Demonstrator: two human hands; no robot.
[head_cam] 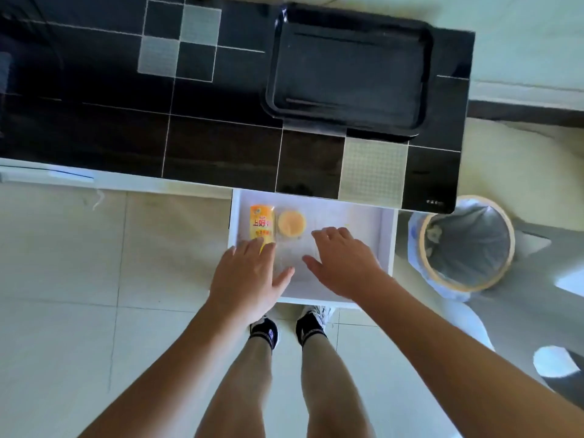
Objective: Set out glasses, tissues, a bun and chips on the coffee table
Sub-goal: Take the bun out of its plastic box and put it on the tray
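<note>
both hands [249, 276] [341, 263] over open drawer [387, 235]

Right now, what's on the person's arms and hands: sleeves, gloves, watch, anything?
Nothing: the left hand and right hand are bare, no gloves, rings or watch visible. Both forearms are uncovered as far as the frame shows; no sleeve in view.

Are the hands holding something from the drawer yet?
Nothing is clearly held. The left hand lies over the near end of the chips packet; the right hand hovers open.
</note>
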